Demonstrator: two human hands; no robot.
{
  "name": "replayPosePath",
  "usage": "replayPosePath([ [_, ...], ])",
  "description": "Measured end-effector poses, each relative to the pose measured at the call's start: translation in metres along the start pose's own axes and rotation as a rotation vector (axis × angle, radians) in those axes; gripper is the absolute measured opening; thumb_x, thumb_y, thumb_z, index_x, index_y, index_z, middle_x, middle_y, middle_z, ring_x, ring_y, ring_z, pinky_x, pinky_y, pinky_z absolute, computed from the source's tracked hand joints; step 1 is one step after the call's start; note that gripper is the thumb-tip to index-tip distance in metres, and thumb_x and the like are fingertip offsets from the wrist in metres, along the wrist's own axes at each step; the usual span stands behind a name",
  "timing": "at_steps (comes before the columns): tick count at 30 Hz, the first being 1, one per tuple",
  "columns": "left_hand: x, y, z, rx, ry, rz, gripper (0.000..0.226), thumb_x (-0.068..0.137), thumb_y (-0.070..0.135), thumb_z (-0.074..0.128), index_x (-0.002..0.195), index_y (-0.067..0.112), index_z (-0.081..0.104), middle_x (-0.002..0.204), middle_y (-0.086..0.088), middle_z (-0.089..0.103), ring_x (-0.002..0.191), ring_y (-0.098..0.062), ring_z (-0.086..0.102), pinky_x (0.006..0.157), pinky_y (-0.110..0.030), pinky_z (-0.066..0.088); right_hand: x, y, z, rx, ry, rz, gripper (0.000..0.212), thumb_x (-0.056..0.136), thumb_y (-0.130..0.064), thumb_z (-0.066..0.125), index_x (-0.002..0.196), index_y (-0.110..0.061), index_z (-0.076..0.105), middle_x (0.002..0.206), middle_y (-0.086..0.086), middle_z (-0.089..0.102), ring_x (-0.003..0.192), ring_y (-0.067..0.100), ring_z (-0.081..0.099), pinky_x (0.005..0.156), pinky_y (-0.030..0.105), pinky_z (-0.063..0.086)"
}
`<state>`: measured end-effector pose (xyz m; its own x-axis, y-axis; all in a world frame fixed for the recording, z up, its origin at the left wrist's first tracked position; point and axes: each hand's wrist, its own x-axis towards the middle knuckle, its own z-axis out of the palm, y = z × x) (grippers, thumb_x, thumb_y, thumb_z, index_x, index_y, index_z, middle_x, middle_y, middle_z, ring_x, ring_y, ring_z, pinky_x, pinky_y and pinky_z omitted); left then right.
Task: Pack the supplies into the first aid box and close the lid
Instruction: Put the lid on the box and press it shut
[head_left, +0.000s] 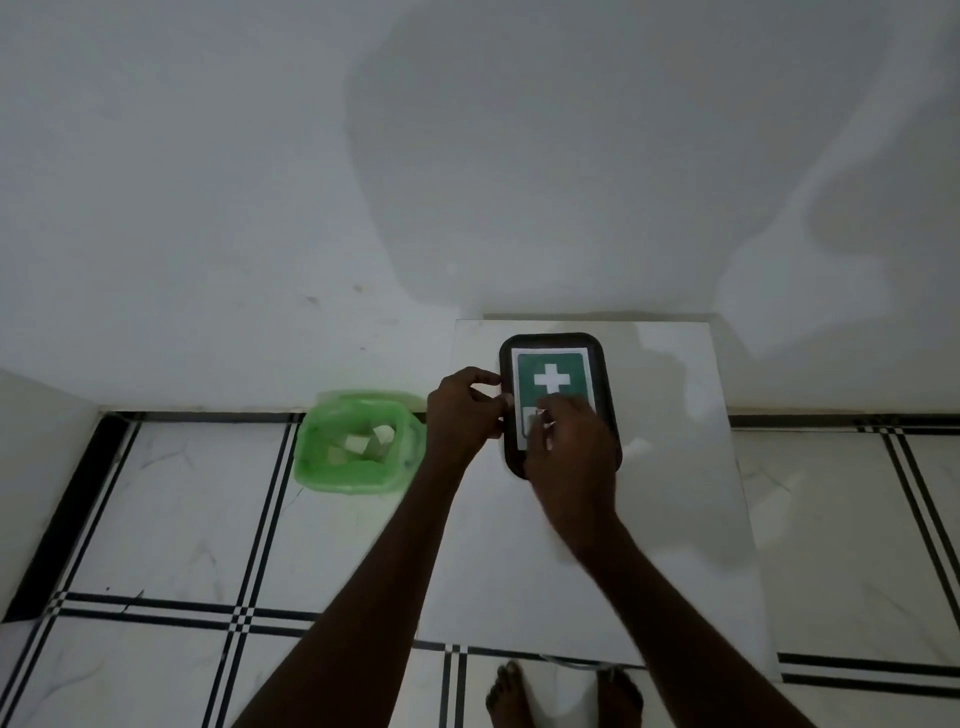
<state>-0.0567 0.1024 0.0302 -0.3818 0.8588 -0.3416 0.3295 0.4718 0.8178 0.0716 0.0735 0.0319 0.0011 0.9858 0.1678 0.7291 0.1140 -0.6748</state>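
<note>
White worktop (675, 519) carries the dark rectangular green-cross first aid box (558, 364); left hand (460, 410) curls against its left edge, right hand (569, 452) presses flat on its lid.

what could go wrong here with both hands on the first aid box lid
1. The right hand covers the lid's near end, so whether the first aid box is fully shut cannot be told; it may pop open.
2. The left hand only touches the box's edge, so pressing could slide it on the glossy white table.
</note>
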Motion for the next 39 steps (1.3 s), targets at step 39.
replayPosePath([
  [39, 0.003, -0.014, 0.012, 0.063, 0.138, 0.109, 0.024, 0.080, 0.018, 0.074, 0.104, 0.014, 0.076, 0.076, -0.003, 0.074, 0.057, -0.024, 0.072, 0.066, -0.043, 0.062, 0.051, 0.072, -0.020, -0.015, -0.125, 0.300, 0.021, 0.085, -0.020, 0.070, 0.099, -0.012, 0.057, 0.089, 0.010, 0.072, 0.075, 0.026, 0.067, 0.068, 0.037, 0.057],
])
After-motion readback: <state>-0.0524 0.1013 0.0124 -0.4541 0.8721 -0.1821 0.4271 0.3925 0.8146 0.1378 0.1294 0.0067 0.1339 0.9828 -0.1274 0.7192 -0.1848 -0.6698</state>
